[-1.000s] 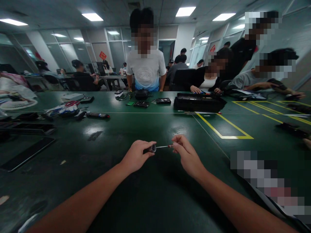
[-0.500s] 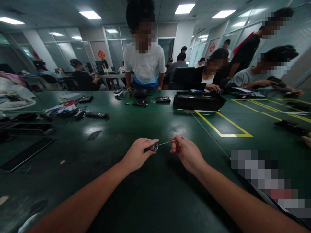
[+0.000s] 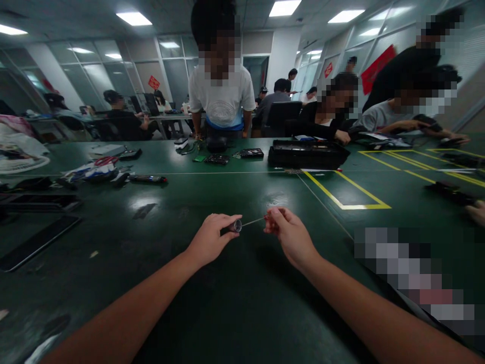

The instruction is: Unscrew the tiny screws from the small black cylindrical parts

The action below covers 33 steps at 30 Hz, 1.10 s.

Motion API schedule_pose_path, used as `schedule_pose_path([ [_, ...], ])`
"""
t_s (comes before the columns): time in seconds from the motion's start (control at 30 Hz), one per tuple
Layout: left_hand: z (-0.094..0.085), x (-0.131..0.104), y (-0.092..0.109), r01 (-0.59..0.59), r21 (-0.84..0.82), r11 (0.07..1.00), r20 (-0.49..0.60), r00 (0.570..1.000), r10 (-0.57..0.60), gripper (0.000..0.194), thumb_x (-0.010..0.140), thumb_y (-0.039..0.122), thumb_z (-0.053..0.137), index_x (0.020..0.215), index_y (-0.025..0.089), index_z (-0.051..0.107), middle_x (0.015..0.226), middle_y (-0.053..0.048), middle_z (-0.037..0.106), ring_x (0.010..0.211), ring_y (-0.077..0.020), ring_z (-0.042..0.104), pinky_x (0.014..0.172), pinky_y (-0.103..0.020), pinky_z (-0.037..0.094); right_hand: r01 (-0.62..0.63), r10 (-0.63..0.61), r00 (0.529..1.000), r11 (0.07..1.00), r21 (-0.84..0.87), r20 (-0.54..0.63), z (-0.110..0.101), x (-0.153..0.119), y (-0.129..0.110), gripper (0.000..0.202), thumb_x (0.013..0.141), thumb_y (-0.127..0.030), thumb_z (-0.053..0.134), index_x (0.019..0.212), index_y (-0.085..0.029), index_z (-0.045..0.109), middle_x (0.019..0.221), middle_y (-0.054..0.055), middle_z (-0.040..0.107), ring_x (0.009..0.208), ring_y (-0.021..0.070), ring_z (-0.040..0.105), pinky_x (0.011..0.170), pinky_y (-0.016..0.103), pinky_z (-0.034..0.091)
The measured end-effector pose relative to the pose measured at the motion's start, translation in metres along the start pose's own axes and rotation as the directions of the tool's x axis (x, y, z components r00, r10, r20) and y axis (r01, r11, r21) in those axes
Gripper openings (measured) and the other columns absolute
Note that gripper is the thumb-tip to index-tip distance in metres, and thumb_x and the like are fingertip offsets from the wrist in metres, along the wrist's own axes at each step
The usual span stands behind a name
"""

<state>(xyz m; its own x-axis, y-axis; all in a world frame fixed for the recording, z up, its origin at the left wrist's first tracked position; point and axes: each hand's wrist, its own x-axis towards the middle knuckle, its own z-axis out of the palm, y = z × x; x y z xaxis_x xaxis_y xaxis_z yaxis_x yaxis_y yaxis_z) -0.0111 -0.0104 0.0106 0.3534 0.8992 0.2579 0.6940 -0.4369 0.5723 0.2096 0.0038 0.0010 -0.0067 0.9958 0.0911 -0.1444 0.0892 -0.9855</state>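
Note:
Between the thumb and fingers of my left hand [image 3: 212, 237] is a small round cylinder [image 3: 237, 225], its ring-like open end turned to the right. My right hand [image 3: 290, 232] pinches the red end of a thin metal rod [image 3: 253, 221]. The rod's other end points left and meets or passes close to the cylinder; whether it goes inside is too small to tell. Both hands are above the dark green table [image 3: 235, 313].
A long black case [image 3: 306, 155] lies across the table, beside yellow tape lines [image 3: 364, 207]. At left are a pen-like tool [image 3: 147, 179], red-handled scissors [image 3: 106, 161] and a flat black panel [image 3: 40, 242]. A person in a white shirt [image 3: 222, 96] stands opposite.
The view has shifted slightly. My hands still hold the cylinder and the rod, with the cylinder's open end turned a little differently. At right, a person in black has leaned, showing more of a red sign.

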Motion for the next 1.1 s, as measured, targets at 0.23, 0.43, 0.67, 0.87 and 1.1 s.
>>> schedule_pose_path([
  [0.23, 0.000, -0.001, -0.003, -0.016, 0.018, 1.000, -0.023, 1.000, 0.016, 0.044, 0.089, 0.017, 0.067, 0.131, 0.031, 0.064, 0.119, -0.002, 0.069, 0.110, -0.0229, 0.058, 0.099, -0.042, 0.044, 0.128, -0.103, 0.985, 0.975, -0.182, 0.140, -0.004, -0.004, -0.008, 0.029, 0.092, -0.047, 0.060, 0.096, -0.020, 0.066, 0.078, 0.002, 0.067, 0.071, 0.0168, 0.063, 0.070, 0.033, 0.051],
  [0.43, 0.001, 0.000, -0.003, 0.020, -0.009, 1.000, -0.050, 0.999, -0.021, 0.045, 0.088, 0.018, 0.070, 0.131, 0.030, 0.063, 0.116, -0.002, 0.070, 0.108, -0.0226, 0.059, 0.098, -0.041, 0.044, 0.195, -0.178, 0.979, 0.962, -0.191, 0.103, -0.004, -0.005, -0.011, 0.026, 0.093, -0.044, 0.059, 0.094, -0.020, 0.066, 0.079, 0.003, 0.068, 0.072, 0.0172, 0.064, 0.071, 0.034, 0.052],
  [0.67, -0.001, -0.001, 0.002, 0.037, -0.018, 0.999, -0.035, 0.999, -0.037, 0.046, 0.088, 0.018, 0.071, 0.131, 0.030, 0.063, 0.109, -0.001, 0.071, 0.100, -0.0219, 0.061, 0.095, -0.040, 0.045, 0.174, -0.160, 0.982, 0.974, -0.148, 0.098, -0.001, -0.007, -0.014, 0.027, 0.089, -0.046, 0.064, 0.096, -0.020, 0.067, 0.082, 0.004, 0.071, 0.075, 0.0192, 0.068, 0.076, 0.037, 0.054],
  [0.87, 0.001, -0.001, -0.002, 0.031, -0.017, 0.999, -0.050, 0.998, -0.032, 0.045, 0.087, 0.019, 0.072, 0.130, 0.030, 0.064, 0.114, -0.001, 0.071, 0.105, -0.0221, 0.061, 0.095, -0.040, 0.045, 0.153, -0.150, 0.988, 0.855, -0.496, 0.046, -0.002, -0.013, -0.025, 0.038, 0.086, -0.055, 0.065, 0.079, -0.018, 0.070, 0.065, 0.002, 0.069, 0.058, 0.0165, 0.062, 0.056, 0.028, 0.045],
  [1.1, 0.000, -0.001, -0.004, 0.010, -0.018, 1.000, -0.042, 0.999, -0.011, 0.046, 0.087, 0.017, 0.071, 0.131, 0.030, 0.063, 0.117, 0.000, 0.071, 0.107, -0.0222, 0.060, 0.095, -0.040, 0.044, 0.209, -0.216, 0.972, 0.627, -0.750, 0.090, -0.006, -0.012, -0.024, 0.066, 0.092, -0.067, 0.047, 0.048, -0.020, 0.059, 0.042, -0.003, 0.045, 0.041, 0.0107, 0.041, 0.046, 0.028, 0.026],
])
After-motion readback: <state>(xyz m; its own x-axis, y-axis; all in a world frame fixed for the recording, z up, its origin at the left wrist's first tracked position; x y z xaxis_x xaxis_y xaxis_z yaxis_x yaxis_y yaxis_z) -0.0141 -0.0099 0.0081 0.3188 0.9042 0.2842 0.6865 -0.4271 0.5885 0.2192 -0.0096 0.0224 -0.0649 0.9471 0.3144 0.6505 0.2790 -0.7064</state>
